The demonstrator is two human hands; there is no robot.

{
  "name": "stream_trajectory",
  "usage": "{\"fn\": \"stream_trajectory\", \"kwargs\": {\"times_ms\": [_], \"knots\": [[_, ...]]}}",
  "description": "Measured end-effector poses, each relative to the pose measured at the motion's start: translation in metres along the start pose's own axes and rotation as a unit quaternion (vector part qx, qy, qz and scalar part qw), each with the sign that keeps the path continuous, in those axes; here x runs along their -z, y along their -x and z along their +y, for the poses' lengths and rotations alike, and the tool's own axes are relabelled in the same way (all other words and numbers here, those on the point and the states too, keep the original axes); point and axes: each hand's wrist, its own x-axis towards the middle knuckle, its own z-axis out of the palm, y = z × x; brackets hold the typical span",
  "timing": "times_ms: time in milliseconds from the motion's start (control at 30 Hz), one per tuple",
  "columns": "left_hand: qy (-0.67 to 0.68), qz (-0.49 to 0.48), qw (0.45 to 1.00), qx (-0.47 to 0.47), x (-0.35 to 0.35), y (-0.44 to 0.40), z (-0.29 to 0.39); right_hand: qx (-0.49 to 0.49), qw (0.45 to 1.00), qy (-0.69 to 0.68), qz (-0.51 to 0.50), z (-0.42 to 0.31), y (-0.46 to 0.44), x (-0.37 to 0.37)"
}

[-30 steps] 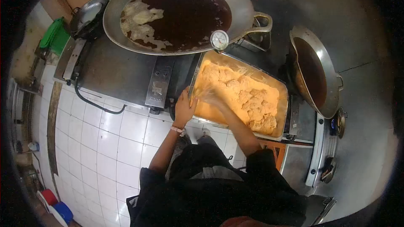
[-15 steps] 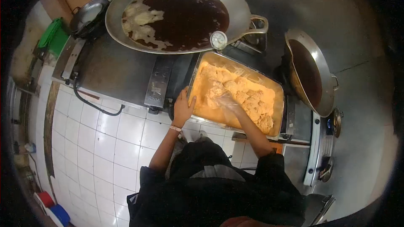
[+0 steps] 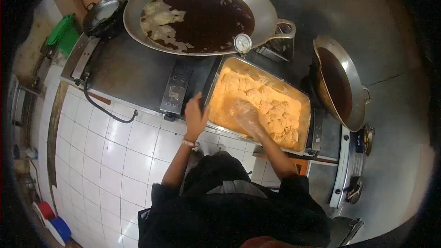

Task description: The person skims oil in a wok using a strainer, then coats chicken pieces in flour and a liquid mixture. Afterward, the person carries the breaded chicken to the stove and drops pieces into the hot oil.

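A rectangular metal tray [image 3: 308, 121] holds orange batter with several lumpy, batter-coated pieces [image 3: 280, 115], perhaps meat. My right hand [image 3: 249, 118], in a clear plastic glove, is low in the tray, its fingers curled round a batter-coated piece [image 3: 238, 105]. The glove and batter partly hide those fingertips. Bare and with fingers apart, my left hand [image 3: 196, 117] is just outside the tray's left edge and holds nothing. Whether it still touches the rim is hard to see.
Behind the tray stands a large wok [image 3: 268, 16] of dark oil with pale foam, a dial thermometer [image 3: 242, 43] at its rim. Another wok [image 3: 356, 103] of dark oil is at the right. A small black pan [image 3: 108, 14] sits at the back left, near a black hose [image 3: 103, 110].
My left hand has shifted slightly left, away from the tray's rim, with its fingers spreading. My right hand has turned and its fingers have curled in the batter. The view has shifted a little.
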Motion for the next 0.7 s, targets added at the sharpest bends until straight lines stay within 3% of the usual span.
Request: {"fn": "stream_trajectory", "kwargs": {"times_ms": [67,133,167,200,267,400,467,500,567,600,667,700], "knots": [[0.055,0.174,0.983,-0.025,0.016,0.017,-0.019,-0.069,0.992,-0.103,0.033,-0.005,0.001,0.012],[0.097,0.261,0.959,0.048,0.035,0.029,-0.044,-0.128,0.972,-0.185,0.065,0.0,0.015,0.017],[0.028,0.289,0.955,0.06,0.045,0.033,-0.069,-0.149,0.962,-0.213,0.079,0.003,0.022,0.018],[-0.041,0.323,0.943,0.067,0.056,0.03,-0.099,-0.012,0.99,-0.061,0.124,0.012,0.018,0.02],[-0.095,0.349,0.922,0.139,0.077,0.028,-0.152,0.056,0.983,0.006,0.174,0.013,0.019,0.026],[-0.193,0.356,0.891,0.202,0.107,0.008,-0.195,0.013,0.985,-0.134,0.109,0.056,0.021,0.045],[-0.242,0.341,0.844,0.336,0.108,-0.01,-0.212,0.003,0.996,-0.064,0.066,0.047,0.027,0.063],[-0.236,0.347,0.844,0.335,0.105,-0.016,-0.221,-0.033,0.998,0.004,0.043,0.002,0.034,0.081],[-0.245,0.406,0.785,0.398,0.094,-0.026,-0.245,-0.096,0.984,0.146,-0.017,-0.105,0.05,0.116],[-0.269,0.43,0.78,0.365,0.085,-0.027,-0.265,-0.057,0.998,0.014,-0.001,-0.121,0.054,0.133],[-0.238,0.452,0.772,0.378,0.081,-0.035,-0.25,0.025,0.965,-0.26,-0.002,-0.153,0.063,0.165],[-0.217,0.463,0.766,0.391,0.08,-0.039,-0.243,0.072,0.963,-0.254,-0.054,-0.21,0.059,0.179]]}}
